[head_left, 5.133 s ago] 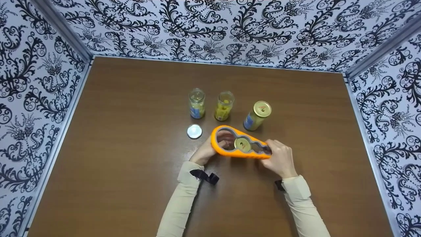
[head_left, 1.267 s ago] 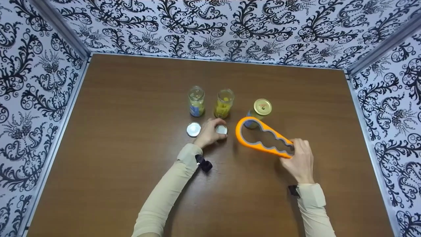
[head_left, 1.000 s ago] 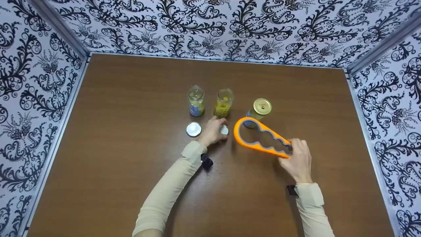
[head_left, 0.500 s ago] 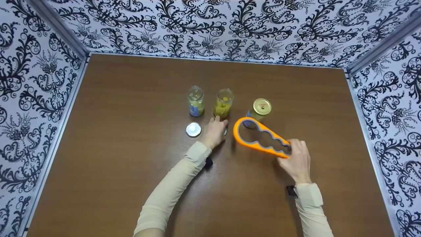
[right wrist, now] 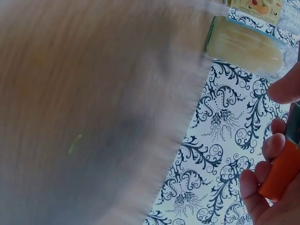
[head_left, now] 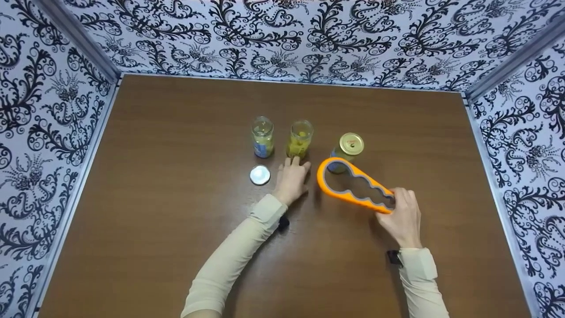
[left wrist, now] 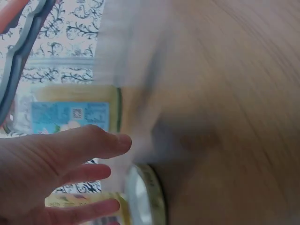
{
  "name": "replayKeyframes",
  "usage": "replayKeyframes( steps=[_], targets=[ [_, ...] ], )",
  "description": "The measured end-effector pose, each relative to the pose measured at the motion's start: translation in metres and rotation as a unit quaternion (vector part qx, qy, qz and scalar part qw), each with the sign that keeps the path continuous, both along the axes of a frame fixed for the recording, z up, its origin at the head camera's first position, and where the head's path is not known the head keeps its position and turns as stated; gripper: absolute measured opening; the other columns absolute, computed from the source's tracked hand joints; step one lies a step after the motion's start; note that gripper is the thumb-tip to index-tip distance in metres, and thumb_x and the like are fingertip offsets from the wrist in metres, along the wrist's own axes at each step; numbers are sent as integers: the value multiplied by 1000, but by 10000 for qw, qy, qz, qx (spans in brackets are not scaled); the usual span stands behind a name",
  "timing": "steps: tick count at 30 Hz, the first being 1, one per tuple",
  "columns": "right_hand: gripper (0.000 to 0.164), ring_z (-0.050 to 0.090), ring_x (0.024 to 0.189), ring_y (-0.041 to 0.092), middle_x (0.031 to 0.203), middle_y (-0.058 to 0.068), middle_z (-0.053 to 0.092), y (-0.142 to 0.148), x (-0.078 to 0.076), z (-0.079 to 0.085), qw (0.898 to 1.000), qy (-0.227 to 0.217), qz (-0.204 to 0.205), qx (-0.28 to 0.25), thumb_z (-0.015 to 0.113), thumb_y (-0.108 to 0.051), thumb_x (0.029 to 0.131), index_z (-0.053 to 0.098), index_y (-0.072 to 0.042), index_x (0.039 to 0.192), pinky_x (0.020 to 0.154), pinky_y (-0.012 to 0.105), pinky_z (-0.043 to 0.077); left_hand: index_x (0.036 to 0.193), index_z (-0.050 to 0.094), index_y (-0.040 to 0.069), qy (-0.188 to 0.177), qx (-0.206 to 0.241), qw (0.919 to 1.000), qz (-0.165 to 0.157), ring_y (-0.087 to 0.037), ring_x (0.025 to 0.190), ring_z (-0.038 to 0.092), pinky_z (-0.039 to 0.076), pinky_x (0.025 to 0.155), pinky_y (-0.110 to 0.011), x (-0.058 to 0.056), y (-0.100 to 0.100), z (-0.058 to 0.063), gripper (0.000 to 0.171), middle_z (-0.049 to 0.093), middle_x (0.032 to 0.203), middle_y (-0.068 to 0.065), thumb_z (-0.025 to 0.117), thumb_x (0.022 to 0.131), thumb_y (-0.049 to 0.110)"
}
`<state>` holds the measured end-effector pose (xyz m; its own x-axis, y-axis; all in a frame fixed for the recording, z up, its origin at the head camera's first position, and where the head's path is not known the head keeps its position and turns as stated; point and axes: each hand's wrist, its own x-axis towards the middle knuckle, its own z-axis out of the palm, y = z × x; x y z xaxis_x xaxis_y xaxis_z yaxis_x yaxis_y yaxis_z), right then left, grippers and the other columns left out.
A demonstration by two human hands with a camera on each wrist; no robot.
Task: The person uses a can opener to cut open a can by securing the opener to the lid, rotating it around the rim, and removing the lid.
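Note:
My left hand (head_left: 292, 180) reaches over the table in front of the middle jar, fingers extended and apart. In the left wrist view, an upturned lid (left wrist: 146, 197) with a white inside and gold rim lies on the table by its fingertips; the head view hides this lid under the hand. My right hand (head_left: 402, 216) grips the narrow end of an orange jar opener (head_left: 329, 187) with a grey scalloped inside, held over the table. The opener's wide end overlaps the gold-lidded jar (head_left: 351, 145) in the head view.
An open jar (head_left: 263, 139) with a blue label stands at the left, beside an open jar of yellow contents (head_left: 299, 140). In front of the left jar lies another upturned lid (head_left: 260, 175). Patterned walls (head_left: 282, 39) enclose the brown table (head_left: 176, 132).
Earlier a gold lid sat within the opener, held in both hands. The left hand then pinched a lid on the table; now its fingers have let go. The right hand keeps the opener.

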<state>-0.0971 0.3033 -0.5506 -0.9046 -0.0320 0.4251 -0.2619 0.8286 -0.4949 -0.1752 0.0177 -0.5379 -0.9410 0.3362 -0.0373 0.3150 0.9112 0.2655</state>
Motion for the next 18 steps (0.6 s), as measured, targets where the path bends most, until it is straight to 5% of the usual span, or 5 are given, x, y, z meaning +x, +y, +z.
replayKeyframes(
  steps=[9,18],
  targets=[
    [49,46,80,34,88,19,58,10,5,3,9998,4,-113,-133,76,4,51,59,5,98,67,43,38,118,62,8,-77,732,9973,-47,-33,97,57,51,77,-42,-1,14,10,55,60,108,-13,85,72,27],
    [44,43,78,32,84,19,58,28,12,2,9983,-138,-513,-251,74,6,54,59,4,95,64,44,34,131,53,0,-676,2119,9749,-32,-31,111,57,45,95,-38,-13,29,8,70,57,124,-16,85,73,23]
  ],
)
